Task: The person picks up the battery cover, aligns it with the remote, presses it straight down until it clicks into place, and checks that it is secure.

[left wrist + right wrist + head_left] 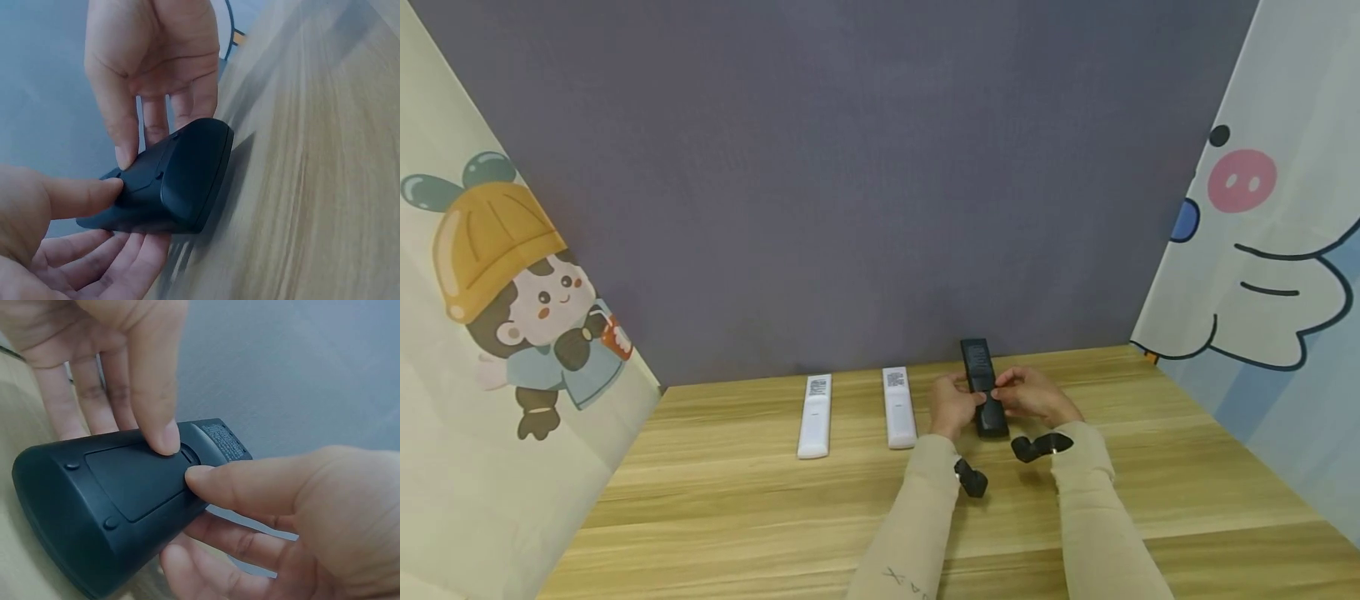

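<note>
A black remote control [977, 362] is held back side up between both hands at the right of the table, its printed label at the far end. The left hand [952, 406] grips its left edge, thumb on the back and fingers curled underneath. From the other side the right hand [1036, 396] holds it, thumb on top and fingers along the edge. In the right wrist view both thumbs press by the upper end of the battery cover [134, 481], which is in place. The near end of the remote is close over the wood, with a shadow beside it.
Two white remote controls, one at left [815, 417] and one nearer the hands [899, 408], lie back side up on the wooden table [715, 517]. A grey panel [850, 183] stands behind the table. Printed curtains hang at both sides.
</note>
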`<move>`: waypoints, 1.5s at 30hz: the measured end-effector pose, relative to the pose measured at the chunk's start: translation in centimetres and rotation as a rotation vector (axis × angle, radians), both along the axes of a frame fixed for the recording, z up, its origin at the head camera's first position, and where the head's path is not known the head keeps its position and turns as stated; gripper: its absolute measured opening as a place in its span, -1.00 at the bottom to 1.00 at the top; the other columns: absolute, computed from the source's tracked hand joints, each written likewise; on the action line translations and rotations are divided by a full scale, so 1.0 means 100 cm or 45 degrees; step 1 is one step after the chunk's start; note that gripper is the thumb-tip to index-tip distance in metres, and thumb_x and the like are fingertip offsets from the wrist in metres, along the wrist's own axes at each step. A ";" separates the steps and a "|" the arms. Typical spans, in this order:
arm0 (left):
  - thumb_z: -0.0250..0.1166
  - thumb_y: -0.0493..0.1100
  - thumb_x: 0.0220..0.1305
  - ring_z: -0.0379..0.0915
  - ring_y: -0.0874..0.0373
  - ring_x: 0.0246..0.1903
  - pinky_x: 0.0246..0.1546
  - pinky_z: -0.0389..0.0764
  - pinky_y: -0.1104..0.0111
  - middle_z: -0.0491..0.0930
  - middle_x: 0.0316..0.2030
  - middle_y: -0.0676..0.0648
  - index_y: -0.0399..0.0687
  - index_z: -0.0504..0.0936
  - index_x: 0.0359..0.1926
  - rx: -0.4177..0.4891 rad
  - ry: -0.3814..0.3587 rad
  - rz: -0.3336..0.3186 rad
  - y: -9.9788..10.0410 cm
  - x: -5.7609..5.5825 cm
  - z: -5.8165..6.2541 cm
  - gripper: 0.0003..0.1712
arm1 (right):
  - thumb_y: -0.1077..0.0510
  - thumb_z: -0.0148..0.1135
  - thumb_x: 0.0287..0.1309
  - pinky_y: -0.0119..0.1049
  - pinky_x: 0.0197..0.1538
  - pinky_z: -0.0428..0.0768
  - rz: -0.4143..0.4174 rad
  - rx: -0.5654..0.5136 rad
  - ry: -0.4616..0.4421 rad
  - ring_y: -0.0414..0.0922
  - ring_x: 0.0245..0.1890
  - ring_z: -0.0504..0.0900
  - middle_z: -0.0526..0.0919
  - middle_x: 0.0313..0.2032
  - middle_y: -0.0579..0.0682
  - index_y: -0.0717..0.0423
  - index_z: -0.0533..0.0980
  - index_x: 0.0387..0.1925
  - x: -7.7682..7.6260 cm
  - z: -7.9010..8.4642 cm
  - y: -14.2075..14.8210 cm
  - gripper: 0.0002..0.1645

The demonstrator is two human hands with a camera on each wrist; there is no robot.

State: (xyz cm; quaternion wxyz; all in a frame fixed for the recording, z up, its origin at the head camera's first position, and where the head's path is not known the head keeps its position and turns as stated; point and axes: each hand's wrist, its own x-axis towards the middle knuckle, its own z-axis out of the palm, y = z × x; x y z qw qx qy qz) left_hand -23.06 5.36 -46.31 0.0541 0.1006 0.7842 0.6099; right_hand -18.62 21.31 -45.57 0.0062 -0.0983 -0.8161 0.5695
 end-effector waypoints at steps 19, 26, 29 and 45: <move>0.63 -0.26 -0.08 0.65 0.02 -0.21 -0.11 0.65 0.25 0.78 -0.24 -0.16 -0.26 0.77 -0.16 -0.408 0.193 -0.033 -0.001 0.004 -0.001 -0.60 | 0.33 0.28 0.28 -0.26 -0.18 0.69 -0.001 0.067 -0.011 -0.14 -0.25 0.61 0.60 -0.11 0.17 0.41 0.38 0.06 -0.003 -0.010 -0.006 -0.61; 0.61 -0.22 -0.04 0.64 -0.03 -0.17 -0.03 0.65 0.17 0.78 -0.22 -0.18 -0.31 0.76 -0.15 -0.451 0.201 -0.044 -0.002 0.004 -0.001 -0.60 | 0.34 0.29 0.26 -0.27 -0.12 0.69 0.035 0.076 0.000 -0.07 -0.12 0.63 0.58 0.06 0.34 0.43 0.35 0.12 -0.002 -0.010 -0.006 -0.54; 0.61 -0.20 -0.02 0.65 -0.09 -0.10 0.00 0.66 0.17 0.77 -0.17 -0.21 -0.32 0.75 -0.10 -0.456 0.194 -0.044 -0.002 0.005 -0.001 -0.56 | 0.32 0.31 0.26 -0.28 -0.11 0.68 0.022 0.095 -0.009 -0.05 -0.08 0.63 0.57 0.10 0.36 0.41 0.36 0.11 -0.001 -0.009 -0.007 -0.54; 0.61 -0.14 0.03 0.64 -0.16 0.05 0.09 0.67 0.15 0.75 -0.03 -0.25 -0.33 0.72 0.01 -0.488 0.226 -0.040 0.000 0.006 -0.004 -0.46 | 0.30 0.36 0.22 -0.34 -0.21 0.64 -0.044 0.199 0.006 -0.08 -0.18 0.62 0.61 0.03 0.33 0.42 0.45 0.06 -0.002 -0.009 -0.009 -0.57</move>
